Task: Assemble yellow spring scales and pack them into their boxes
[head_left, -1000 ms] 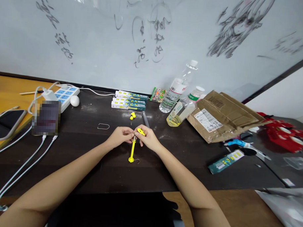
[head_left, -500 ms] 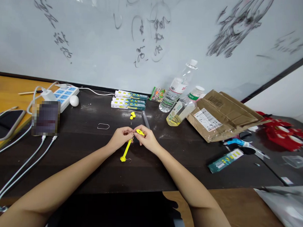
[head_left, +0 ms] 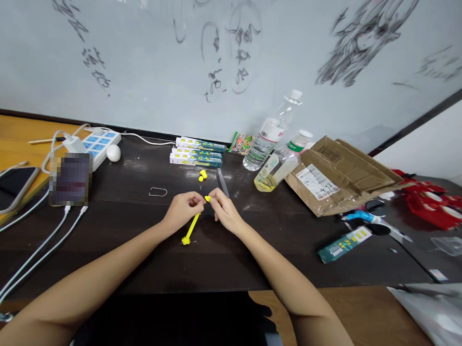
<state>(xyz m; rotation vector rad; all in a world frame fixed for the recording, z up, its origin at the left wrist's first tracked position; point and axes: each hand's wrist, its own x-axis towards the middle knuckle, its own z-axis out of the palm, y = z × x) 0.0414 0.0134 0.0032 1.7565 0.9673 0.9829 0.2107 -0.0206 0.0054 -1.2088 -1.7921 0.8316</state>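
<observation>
Both of my hands meet over the middle of the dark table. My left hand pinches the upper end of a thin yellow plastic rod that slants down to the left, its flared foot near the tabletop. My right hand holds a small yellow piece at its fingertips, right beside the rod's top end. Two more small yellow parts lie on the table just beyond my hands. A bent metal wire clip lies to the left.
Three long green-and-white boxes are stacked at the back. Two plastic bottles and a cardboard package stand at the right, with scissors and a green pack nearer. A power strip, cables and a phone lie left.
The yellow rod has swung from upright to slanting down-left, its foot moving left. The small yellow piece in my right hand has come closer to the rod's top.
</observation>
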